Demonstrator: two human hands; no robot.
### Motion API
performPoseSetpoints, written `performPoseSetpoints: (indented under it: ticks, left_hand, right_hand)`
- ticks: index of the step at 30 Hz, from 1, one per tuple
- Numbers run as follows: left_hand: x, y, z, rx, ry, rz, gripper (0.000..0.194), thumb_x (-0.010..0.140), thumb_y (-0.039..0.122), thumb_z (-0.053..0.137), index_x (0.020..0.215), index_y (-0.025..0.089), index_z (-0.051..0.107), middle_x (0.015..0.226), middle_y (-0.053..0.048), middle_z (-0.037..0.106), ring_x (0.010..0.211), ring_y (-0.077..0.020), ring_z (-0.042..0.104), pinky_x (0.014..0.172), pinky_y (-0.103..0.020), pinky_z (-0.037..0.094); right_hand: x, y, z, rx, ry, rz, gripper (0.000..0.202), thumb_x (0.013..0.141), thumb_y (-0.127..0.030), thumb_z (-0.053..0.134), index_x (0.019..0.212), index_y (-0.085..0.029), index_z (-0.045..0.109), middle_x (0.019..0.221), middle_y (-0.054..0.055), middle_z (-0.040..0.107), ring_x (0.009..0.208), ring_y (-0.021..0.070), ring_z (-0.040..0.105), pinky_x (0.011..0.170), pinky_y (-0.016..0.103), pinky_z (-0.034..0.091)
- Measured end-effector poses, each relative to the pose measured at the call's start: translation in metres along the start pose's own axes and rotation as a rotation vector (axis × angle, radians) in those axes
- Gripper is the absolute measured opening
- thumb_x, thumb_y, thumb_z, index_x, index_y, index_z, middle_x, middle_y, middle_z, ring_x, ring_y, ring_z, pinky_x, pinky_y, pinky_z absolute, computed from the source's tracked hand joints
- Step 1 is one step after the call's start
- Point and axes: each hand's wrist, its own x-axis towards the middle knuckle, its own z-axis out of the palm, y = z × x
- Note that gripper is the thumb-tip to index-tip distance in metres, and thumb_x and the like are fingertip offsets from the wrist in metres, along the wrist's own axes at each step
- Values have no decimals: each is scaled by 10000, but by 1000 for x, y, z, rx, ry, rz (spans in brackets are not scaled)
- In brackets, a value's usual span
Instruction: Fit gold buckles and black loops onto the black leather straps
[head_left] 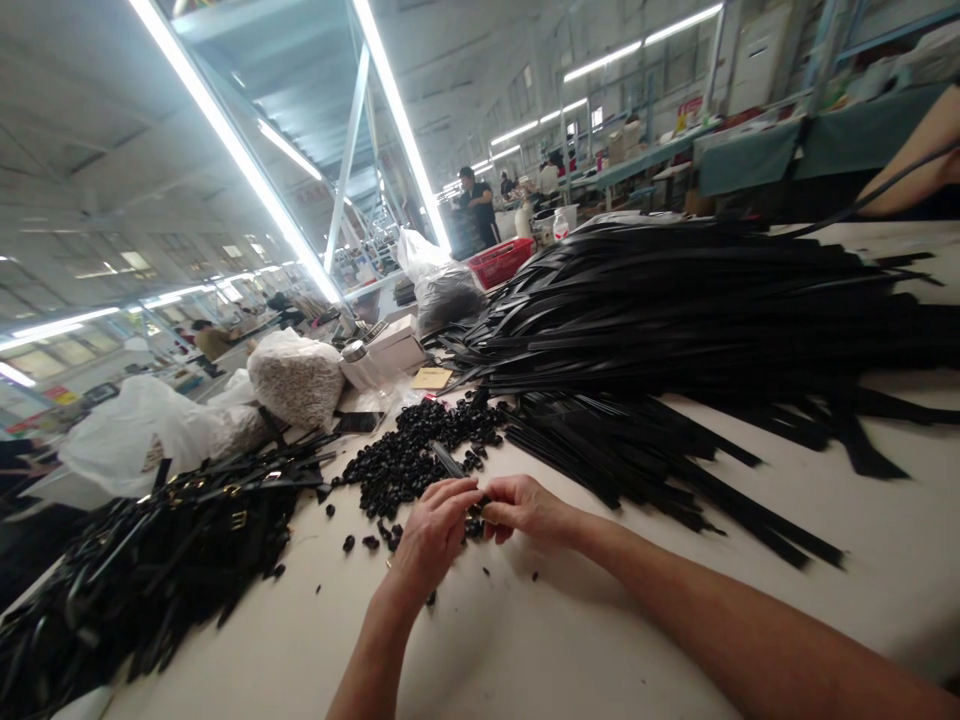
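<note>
My left hand (436,530) and my right hand (525,508) meet at the near edge of a heap of small black loops (397,455). The fingers of both are closed together around a small black piece (480,505), partly hidden by the fingertips. A dark strip (448,460) extends from the left fingers over the heap. Right of the heap lie flat black straps (615,460), below a large bundle of long black straps (675,300).
Black straps with gold buckles (165,560) are piled at the left. Behind stand white bags (296,380), a metal-lidded bottle (360,365), a white box (396,345) and a red basket (501,262). Another person's arm (915,155) shows at the upper right.
</note>
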Motion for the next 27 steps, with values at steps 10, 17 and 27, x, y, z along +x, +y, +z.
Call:
performPoseSetpoints:
  ticks: [10, 17, 27]
  left_hand:
    - [-2, 22, 13, -403, 241, -331, 236, 850, 270, 593, 1061, 222, 687, 1196, -109, 613, 1103, -257, 568, 963, -378, 456]
    - [-1, 17, 29, -773, 416, -665, 287, 693, 392, 762, 872, 180, 690, 833, -52, 680, 762, -177, 626, 683, -247, 503]
    - [-3, 10, 32, -1043, 335, -827, 262, 701, 371, 769, 796, 138, 696, 754, -37, 678, 640, -107, 593, 619, -187, 471]
  right_hand:
    - [0, -1, 1, 66, 45, -64, 398, 729, -513, 672, 822, -131, 613, 661, 11, 656, 566, 123, 625, 551, 241, 498]
    - [0, 0, 2, 63, 73, -68, 418, 712, -533, 687, 826, -137, 626, 655, 10, 661, 580, 131, 636, 566, 253, 518]
    - [1, 6, 2, -4, 74, -72, 331, 775, -467, 646, 834, -142, 627, 676, 11, 668, 596, 129, 643, 573, 243, 527]
